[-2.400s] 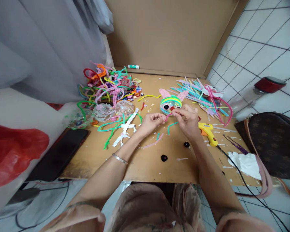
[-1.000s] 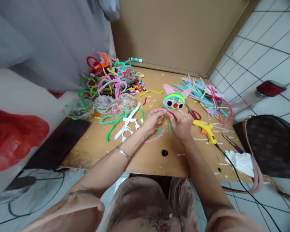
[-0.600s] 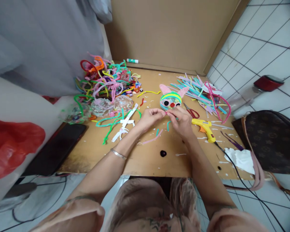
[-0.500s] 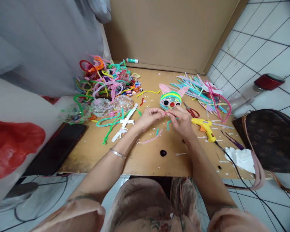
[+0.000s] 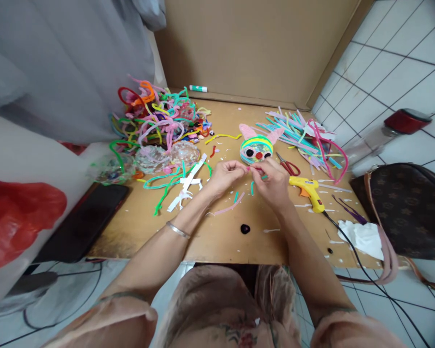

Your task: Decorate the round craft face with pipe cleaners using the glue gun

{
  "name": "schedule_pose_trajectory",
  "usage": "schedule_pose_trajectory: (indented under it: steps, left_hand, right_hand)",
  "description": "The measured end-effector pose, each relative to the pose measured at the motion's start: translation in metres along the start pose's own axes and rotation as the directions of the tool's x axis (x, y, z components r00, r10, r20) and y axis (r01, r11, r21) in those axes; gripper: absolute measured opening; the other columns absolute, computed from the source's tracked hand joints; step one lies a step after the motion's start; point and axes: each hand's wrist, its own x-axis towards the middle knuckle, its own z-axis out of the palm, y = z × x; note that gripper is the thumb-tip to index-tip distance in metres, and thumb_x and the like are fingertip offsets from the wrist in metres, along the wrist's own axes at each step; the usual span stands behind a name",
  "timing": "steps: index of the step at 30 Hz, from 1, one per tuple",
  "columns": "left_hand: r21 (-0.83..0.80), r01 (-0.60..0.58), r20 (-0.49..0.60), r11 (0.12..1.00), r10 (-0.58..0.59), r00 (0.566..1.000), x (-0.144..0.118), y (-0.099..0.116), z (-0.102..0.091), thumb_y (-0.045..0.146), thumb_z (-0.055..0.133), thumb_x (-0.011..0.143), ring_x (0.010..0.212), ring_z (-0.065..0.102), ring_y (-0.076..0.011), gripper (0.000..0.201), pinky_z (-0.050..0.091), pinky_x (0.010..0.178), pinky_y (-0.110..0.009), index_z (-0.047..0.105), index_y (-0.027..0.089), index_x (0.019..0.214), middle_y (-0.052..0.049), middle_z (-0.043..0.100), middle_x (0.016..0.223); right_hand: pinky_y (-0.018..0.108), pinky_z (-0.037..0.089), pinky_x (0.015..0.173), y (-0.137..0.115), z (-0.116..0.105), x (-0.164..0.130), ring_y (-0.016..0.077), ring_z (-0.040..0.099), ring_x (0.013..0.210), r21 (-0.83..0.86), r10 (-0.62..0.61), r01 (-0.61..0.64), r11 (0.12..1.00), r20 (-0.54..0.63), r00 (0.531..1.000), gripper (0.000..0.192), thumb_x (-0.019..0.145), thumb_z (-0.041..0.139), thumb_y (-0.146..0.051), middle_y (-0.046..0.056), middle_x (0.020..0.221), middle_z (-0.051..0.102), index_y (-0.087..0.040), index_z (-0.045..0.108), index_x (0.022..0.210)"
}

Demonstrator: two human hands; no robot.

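Observation:
My left hand [image 5: 226, 176] and my right hand [image 5: 273, 182] meet over the brown board [image 5: 217, 241], both pinching a short pink pipe cleaner piece [image 5: 253, 169] between their fingertips. Just behind them lies a round pipe-cleaner animal face [image 5: 256, 149] with pink ears, two black eyes and a red nose. Short teal and pink offcuts [image 5: 235, 203] lie on the board under my hands. A silver bangle sits on my left wrist.
A tangle of coloured pipe cleaners [image 5: 155, 121] fills the back left; straight ones [image 5: 304, 135] lie back right. Red scissors [image 5: 288, 166] and a yellow glue gun [image 5: 308, 189] with black cord are at right. A phone [image 5: 85, 222], a brown bag [image 5: 409, 208] and tissue [image 5: 362, 237] flank the board.
My hands stayed close together in front of the face, working the pink piece; they drew slightly nearer me and then back. The view shifted a little.

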Motion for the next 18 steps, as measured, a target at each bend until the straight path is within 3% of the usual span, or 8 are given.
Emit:
schedule_pose_trajectory:
  steps: [6,9,12,16,18]
  left_hand:
    - [-0.045,-0.008,-0.089,0.999,0.004,0.996,0.001,-0.004,0.004,0.019,0.066,0.057,0.055,0.042,-0.0067,0.004,0.032,0.057,-0.022,0.066,0.015,0.059,0.003,0.058,0.057]
    - [-0.089,0.01,-0.172,0.996,-0.025,0.985,0.001,-0.008,0.009,0.016,0.066,0.058,0.053,0.041,-0.0056,0.003,0.032,0.056,-0.021,0.064,0.015,0.057,0.004,0.056,0.055]
    - [-0.181,0.054,-0.182,0.982,-0.088,0.979,0.0,-0.011,0.013,0.015,0.067,0.062,0.048,0.036,-0.0043,0.005,0.027,0.051,-0.021,0.063,0.015,0.058,0.005,0.051,0.052]
    - [-0.264,0.117,-0.102,0.957,-0.149,0.984,-0.002,-0.008,0.013,0.018,0.069,0.064,0.042,0.027,-0.0027,0.007,0.016,0.046,-0.021,0.064,0.015,0.062,0.007,0.045,0.049]
    - [-0.237,0.118,-0.077,0.964,-0.14,0.987,-0.003,-0.005,0.012,0.02,0.07,0.063,0.043,0.026,-0.0028,0.006,0.015,0.046,-0.022,0.065,0.015,0.063,0.007,0.045,0.049]
  right_hand:
    - [0.029,0.044,0.063,-0.004,0.007,-0.005,0.0165,0.059,0.065,-0.09,-0.011,0.008,0.996,-0.027,1.0,0.019,0.095,0.055,-0.023,0.002,0.073,0.062,-0.022,0.066,0.08]
    - [0.029,0.043,0.063,-0.007,0.011,-0.009,0.0169,0.059,0.068,-0.13,0.002,-0.005,0.992,-0.021,1.0,0.021,0.096,0.053,-0.023,0.003,0.073,0.063,-0.022,0.065,0.079]
    - [0.029,0.044,0.065,-0.01,0.013,-0.01,0.017,0.059,0.069,-0.133,0.058,-0.058,0.989,-0.003,0.998,0.022,0.095,0.052,-0.024,0.003,0.074,0.064,-0.022,0.067,0.079]
    - [0.029,0.045,0.066,-0.01,0.012,-0.007,0.0155,0.056,0.067,0.047,0.222,-0.221,0.974,-0.023,0.975,0.018,0.092,0.056,-0.027,0.002,0.074,0.065,-0.022,0.068,0.08]
    - [0.029,0.045,0.065,-0.008,0.009,-0.005,0.0144,0.055,0.065,0.198,0.337,-0.333,0.922,0.016,0.942,0.016,0.089,0.058,-0.029,0.0,0.073,0.064,-0.021,0.067,0.078]
